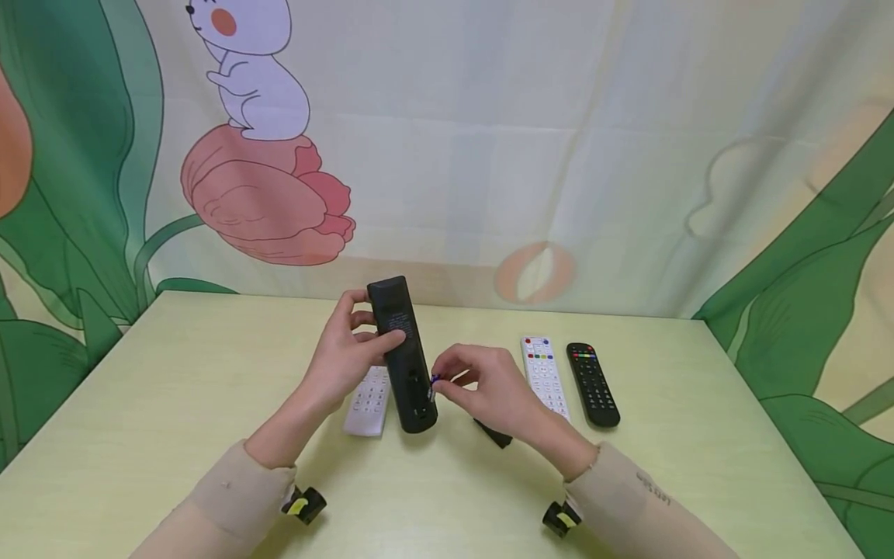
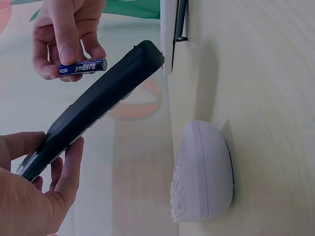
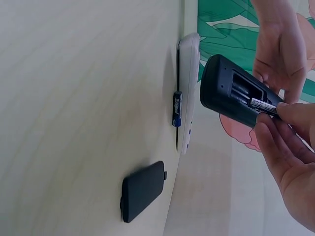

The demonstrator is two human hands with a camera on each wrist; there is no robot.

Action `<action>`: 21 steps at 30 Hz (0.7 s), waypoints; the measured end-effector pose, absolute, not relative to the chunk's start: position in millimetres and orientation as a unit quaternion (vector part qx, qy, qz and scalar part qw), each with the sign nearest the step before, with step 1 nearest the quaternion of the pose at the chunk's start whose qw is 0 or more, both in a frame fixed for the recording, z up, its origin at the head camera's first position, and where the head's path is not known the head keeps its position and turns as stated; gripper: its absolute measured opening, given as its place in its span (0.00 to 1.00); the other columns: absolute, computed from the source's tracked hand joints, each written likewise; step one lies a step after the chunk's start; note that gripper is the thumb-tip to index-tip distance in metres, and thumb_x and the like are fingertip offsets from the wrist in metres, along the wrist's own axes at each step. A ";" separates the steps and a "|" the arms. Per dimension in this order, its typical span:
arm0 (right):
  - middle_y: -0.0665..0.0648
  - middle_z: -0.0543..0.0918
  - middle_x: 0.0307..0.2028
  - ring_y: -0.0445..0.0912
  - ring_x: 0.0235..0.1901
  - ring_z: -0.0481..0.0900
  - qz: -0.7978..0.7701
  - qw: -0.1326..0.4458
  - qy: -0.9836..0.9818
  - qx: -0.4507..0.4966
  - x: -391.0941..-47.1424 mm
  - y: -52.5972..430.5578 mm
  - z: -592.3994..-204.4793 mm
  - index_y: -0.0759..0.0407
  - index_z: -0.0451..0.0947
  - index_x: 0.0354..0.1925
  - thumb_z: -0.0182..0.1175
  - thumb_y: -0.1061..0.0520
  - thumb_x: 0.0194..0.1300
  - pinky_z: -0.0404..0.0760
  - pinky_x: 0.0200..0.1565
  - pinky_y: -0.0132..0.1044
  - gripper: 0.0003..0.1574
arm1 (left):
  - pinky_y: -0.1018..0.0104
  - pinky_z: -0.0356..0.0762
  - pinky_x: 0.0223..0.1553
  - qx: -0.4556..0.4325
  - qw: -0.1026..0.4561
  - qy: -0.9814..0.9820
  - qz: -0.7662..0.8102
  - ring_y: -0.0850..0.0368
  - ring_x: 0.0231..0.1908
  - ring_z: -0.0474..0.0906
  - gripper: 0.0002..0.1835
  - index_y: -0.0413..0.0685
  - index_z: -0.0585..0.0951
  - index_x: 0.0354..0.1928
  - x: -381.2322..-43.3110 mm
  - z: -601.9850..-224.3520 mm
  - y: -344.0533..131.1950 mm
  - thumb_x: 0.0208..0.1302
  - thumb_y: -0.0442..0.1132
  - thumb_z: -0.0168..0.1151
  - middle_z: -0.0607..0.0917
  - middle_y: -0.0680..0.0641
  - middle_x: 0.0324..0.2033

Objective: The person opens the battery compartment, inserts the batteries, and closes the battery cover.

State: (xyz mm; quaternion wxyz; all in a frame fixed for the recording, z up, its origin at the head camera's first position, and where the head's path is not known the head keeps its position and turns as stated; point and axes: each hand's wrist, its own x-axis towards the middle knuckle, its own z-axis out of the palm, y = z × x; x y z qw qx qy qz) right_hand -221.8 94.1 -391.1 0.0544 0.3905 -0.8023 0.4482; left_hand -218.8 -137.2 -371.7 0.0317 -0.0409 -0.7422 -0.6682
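Observation:
My left hand [image 1: 342, 353] grips a black remote control [image 1: 401, 341] by its upper part, thumb across the back. The battery compartment [image 3: 239, 84] in the remote's back is uncovered. Between thumb and fingers, my right hand [image 1: 496, 388] pinches a blue AAA battery [image 2: 82, 67]. In the right wrist view this battery is angled at the compartment's edge; how far it reaches inside cannot be told. A second blue battery [image 3: 177, 109] lies on the table beside a white remote. The black battery cover [image 3: 143, 191] lies flat nearby, partly hidden by my right hand in the head view.
On the pale table [image 1: 168, 388], a white remote [image 1: 367, 402] lies behind the held one. To the right are another white remote [image 1: 544, 376] and a black remote [image 1: 592, 384]. A printed curtain [image 1: 433, 155] hangs along the table's far edge.

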 end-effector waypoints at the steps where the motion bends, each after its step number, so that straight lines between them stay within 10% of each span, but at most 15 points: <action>1: 0.52 0.88 0.36 0.40 0.37 0.86 0.450 0.055 -0.800 0.393 -221.1 93.2 -391.4 0.59 0.83 0.41 0.71 0.67 0.64 0.86 0.39 0.34 0.08 | 0.57 0.87 0.42 -0.043 0.033 -0.741 -0.670 0.45 0.44 0.85 0.34 0.46 0.62 0.69 -218.6 -371.6 -136.8 0.67 0.31 0.68 0.77 0.34 0.51; 21: 0.51 0.86 0.35 0.39 0.33 0.83 0.413 0.125 -0.792 0.431 -217.2 83.1 -399.2 0.59 0.86 0.38 0.75 0.66 0.60 0.84 0.33 0.29 0.08 | 0.55 0.88 0.39 -0.053 0.035 -0.721 -0.690 0.46 0.43 0.86 0.33 0.45 0.62 0.69 -217.6 -369.9 -133.8 0.67 0.31 0.68 0.76 0.34 0.51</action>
